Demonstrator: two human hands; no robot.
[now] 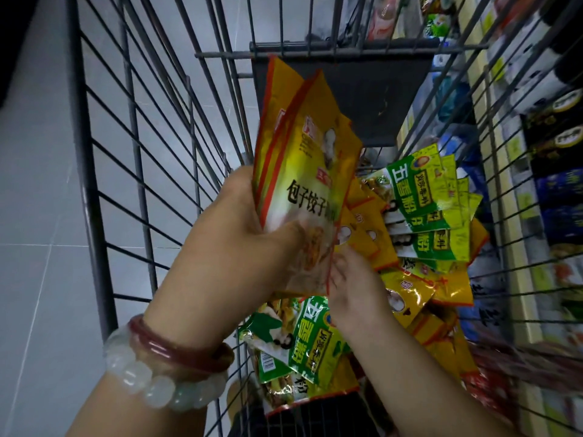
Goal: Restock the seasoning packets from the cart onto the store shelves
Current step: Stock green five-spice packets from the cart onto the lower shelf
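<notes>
Gathering stage: above the cart (94, 190), the left hand (239, 234) clamps a fan of yellow packets (303, 171). The right hand (353, 279) reaches into the heap below; its grip I cannot tell. Next, carry them to the shelves (536, 137) just beside the cart.

Head view, steeply down, close over cart (94, 184)
</notes>
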